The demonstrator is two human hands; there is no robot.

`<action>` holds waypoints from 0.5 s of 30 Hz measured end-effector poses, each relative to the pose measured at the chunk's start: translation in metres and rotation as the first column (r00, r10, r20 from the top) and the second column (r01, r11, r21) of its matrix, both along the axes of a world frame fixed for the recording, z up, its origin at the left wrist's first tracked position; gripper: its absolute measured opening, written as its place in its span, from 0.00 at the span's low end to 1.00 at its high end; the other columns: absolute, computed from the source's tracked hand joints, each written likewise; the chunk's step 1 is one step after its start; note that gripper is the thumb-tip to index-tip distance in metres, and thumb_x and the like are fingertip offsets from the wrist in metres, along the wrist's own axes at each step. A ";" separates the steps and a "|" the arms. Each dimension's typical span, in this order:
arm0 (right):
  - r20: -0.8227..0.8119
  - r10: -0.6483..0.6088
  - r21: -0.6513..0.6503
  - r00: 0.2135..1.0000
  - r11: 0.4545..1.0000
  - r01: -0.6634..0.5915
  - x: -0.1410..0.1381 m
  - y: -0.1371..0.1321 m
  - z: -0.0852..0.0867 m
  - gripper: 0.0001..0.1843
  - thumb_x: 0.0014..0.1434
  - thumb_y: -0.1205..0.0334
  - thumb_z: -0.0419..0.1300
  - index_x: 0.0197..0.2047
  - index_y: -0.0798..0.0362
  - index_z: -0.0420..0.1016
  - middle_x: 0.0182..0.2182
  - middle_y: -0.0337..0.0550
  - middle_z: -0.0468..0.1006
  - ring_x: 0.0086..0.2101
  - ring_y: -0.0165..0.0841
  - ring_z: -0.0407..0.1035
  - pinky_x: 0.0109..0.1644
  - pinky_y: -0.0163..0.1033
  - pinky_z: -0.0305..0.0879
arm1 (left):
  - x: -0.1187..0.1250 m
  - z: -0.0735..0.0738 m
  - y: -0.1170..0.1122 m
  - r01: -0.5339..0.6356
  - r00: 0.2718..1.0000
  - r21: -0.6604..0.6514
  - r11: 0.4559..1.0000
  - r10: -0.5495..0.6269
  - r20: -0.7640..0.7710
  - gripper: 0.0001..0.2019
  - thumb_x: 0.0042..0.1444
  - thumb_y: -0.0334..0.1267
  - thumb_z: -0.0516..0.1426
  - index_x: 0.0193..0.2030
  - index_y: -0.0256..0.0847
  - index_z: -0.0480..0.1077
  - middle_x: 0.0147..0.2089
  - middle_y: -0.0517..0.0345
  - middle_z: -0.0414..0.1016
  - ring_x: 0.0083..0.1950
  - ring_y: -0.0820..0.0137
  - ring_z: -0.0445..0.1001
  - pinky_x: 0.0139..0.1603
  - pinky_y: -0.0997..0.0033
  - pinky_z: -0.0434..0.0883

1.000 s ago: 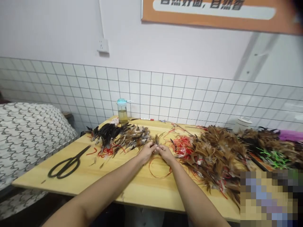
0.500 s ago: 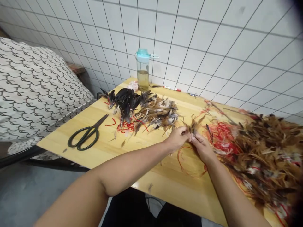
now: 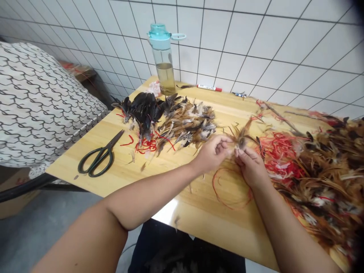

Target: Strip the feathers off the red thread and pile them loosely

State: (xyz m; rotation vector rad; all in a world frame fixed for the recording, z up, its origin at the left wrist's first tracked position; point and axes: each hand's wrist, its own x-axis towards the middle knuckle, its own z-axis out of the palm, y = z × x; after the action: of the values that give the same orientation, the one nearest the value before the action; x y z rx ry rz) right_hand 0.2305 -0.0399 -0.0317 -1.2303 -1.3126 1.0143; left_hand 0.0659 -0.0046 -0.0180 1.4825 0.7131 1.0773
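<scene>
My right hand (image 3: pixel 252 165) pinches a small bunch of brown feathers (image 3: pixel 241 137) by its base, tips fanned upward. Just left of it, my left hand (image 3: pixel 214 152) has its fingers curled and pressed together. Whatever lies between those fingertips is too small to make out. A thin red string (image 3: pixel 214 185) loops over the table below both hands. Left of my left hand lies a pile of brown and white feathers (image 3: pixel 196 119), and beyond it a pile of black feathers (image 3: pixel 145 110).
Open-bladed scissors (image 3: pixel 99 157) lie on the wooden table (image 3: pixel 193 212) at left. A bottle (image 3: pixel 165 72) and a red marker (image 3: pixel 209 88) stand and lie near the tiled wall. Tangled red strings (image 3: pixel 280 151) and a large brown feather heap (image 3: pixel 332 178) cover the right side.
My hands have drawn slightly apart, the left now separate from the right. The feather bunch remains in my right hand. The camera view has shifted.
</scene>
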 end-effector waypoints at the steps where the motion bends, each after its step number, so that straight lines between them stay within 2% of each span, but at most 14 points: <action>1: -0.095 -0.021 -0.017 0.995 1.000 0.020 0.000 0.002 0.001 0.14 0.58 0.51 0.59 0.27 0.50 0.67 0.21 0.34 0.60 0.21 0.26 0.51 0.24 0.35 0.50 | -0.003 0.002 0.003 -0.060 0.997 0.068 0.996 0.063 -0.041 0.12 0.55 0.34 0.58 0.46 0.36 0.69 0.37 0.58 0.67 0.35 0.75 0.66 0.38 0.75 0.65; 4: -0.271 -0.090 -0.031 0.958 0.996 0.085 -0.002 0.007 0.001 0.15 0.56 0.55 0.60 0.24 0.50 0.62 0.20 0.32 0.55 0.20 0.24 0.47 0.22 0.34 0.43 | -0.015 0.008 0.017 -0.237 0.954 0.276 0.932 0.277 -0.114 0.11 0.56 0.29 0.56 0.46 0.36 0.70 0.39 0.57 0.68 0.36 0.76 0.66 0.40 0.75 0.65; 7: -0.315 -0.120 -0.053 0.941 0.993 0.109 -0.003 0.010 -0.001 0.14 0.54 0.57 0.61 0.23 0.51 0.61 0.19 0.32 0.54 0.20 0.23 0.47 0.22 0.32 0.41 | -0.026 0.012 0.034 -0.320 0.881 0.421 0.849 0.430 -0.197 0.09 0.56 0.28 0.54 0.42 0.37 0.71 0.40 0.56 0.68 0.37 0.75 0.67 0.41 0.74 0.65; 9: -0.341 -0.138 -0.071 0.930 0.990 0.121 -0.003 0.011 -0.003 0.13 0.53 0.58 0.61 0.23 0.51 0.62 0.19 0.31 0.55 0.20 0.23 0.47 0.21 0.32 0.41 | -0.032 0.014 0.044 -0.297 0.823 0.468 0.832 0.472 -0.316 0.08 0.55 0.26 0.54 0.39 0.38 0.71 0.41 0.55 0.69 0.36 0.74 0.68 0.41 0.73 0.66; 12: -0.424 -0.147 -0.073 0.894 0.989 0.129 -0.002 0.014 -0.003 0.12 0.51 0.58 0.62 0.24 0.51 0.63 0.19 0.31 0.57 0.20 0.22 0.47 0.21 0.31 0.41 | -0.036 0.017 0.054 -0.170 0.724 0.543 0.822 0.478 -0.498 0.06 0.55 0.27 0.54 0.36 0.38 0.72 0.38 0.55 0.70 0.38 0.71 0.68 0.42 0.70 0.67; 15: -0.479 -0.141 -0.050 0.867 0.990 0.133 0.000 0.016 -0.002 0.12 0.50 0.56 0.63 0.25 0.51 0.65 0.18 0.31 0.57 0.19 0.22 0.47 0.21 0.31 0.43 | -0.036 0.022 0.058 -0.029 0.612 0.616 0.787 0.501 -0.612 0.05 0.56 0.29 0.54 0.35 0.38 0.72 0.36 0.54 0.70 0.41 0.67 0.68 0.44 0.67 0.66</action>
State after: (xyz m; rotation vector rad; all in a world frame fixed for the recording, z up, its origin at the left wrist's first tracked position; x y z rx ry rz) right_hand 0.2307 -0.0237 -0.0336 -0.9792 -0.8167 1.1381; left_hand 0.0298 0.0530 0.0036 2.4696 1.3392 0.8958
